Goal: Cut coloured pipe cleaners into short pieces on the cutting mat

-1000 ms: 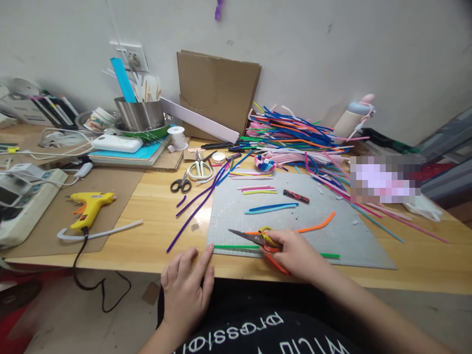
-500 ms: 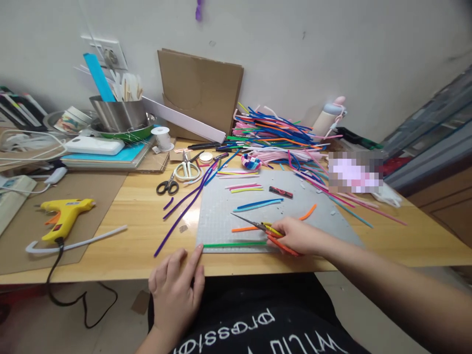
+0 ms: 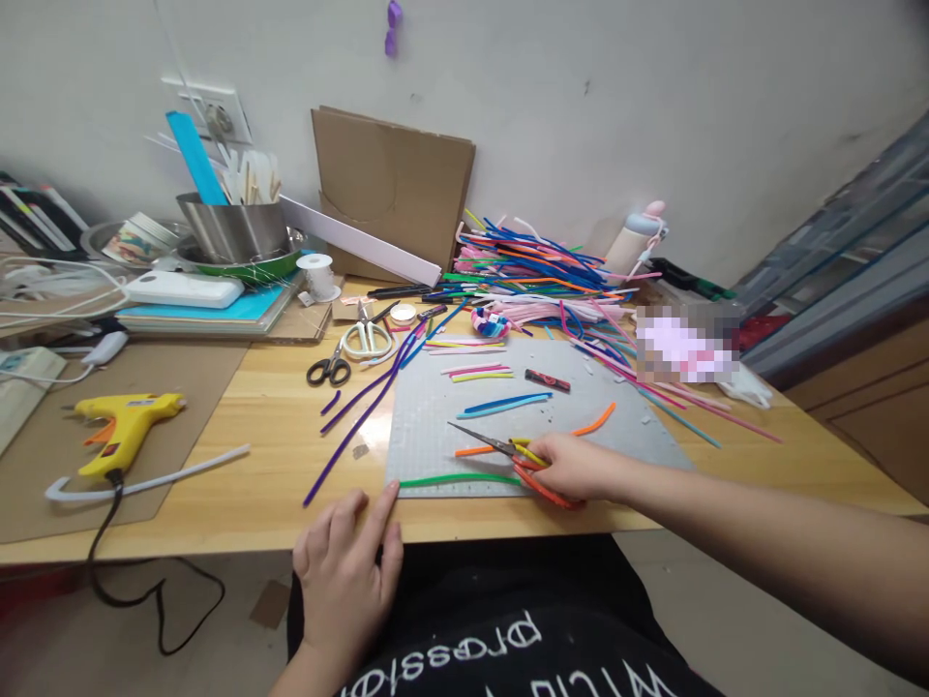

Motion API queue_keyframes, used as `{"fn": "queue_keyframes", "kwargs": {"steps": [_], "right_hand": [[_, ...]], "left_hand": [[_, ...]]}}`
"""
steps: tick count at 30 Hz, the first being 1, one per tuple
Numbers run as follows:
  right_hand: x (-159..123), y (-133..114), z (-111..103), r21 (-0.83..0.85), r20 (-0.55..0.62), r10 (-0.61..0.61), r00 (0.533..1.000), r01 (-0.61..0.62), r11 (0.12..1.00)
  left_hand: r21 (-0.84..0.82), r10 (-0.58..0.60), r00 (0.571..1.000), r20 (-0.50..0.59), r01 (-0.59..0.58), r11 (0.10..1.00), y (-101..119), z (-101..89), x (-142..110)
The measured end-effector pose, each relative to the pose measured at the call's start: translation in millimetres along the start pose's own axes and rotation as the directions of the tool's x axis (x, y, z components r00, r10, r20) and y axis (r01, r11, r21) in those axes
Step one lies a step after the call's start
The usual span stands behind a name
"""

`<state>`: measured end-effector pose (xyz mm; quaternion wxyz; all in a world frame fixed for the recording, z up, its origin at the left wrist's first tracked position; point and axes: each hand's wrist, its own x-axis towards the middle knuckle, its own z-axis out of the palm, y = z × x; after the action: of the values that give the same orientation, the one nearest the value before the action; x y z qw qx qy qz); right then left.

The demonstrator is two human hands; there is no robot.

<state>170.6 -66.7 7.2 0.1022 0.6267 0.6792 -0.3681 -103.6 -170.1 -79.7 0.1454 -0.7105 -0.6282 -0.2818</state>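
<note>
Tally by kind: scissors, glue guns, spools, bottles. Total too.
Scissors: 3 (orange-and-yellow-handled pair in the right hand, white-handled pair, black-handled pair)
Glue gun: 1
White spool: 1
Bottle: 1
Total: 6
</note>
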Motion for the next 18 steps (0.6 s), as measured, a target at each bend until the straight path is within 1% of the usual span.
{"fn": "queue_keyframes", "kwargs": {"steps": [3, 7, 18], "right_hand": [[0.0, 0.2, 0.2, -0.034, -0.008, -0.002, 1.000, 0.002, 0.999], [0.3, -1.3, 0.5, -0.075, -0.016, 0.029, 0.999, -0.030, 0.997], [6.0, -4.7, 2.7, -0.166, -0.061, 0.058, 0.996, -0.068, 0.984]], "left_hand": [[0.030, 0.035, 0.999, -0.034, -0.034, 0.999, -1.2, 0.2, 0.5], [0.046, 0.045, 0.998, -0.052, -0.042, 0.998, 0.0, -1.9, 1.5], [0.048, 0.044, 0.997, -0.056, -0.041, 0.998, 1.0, -1.8, 1.9]]}}
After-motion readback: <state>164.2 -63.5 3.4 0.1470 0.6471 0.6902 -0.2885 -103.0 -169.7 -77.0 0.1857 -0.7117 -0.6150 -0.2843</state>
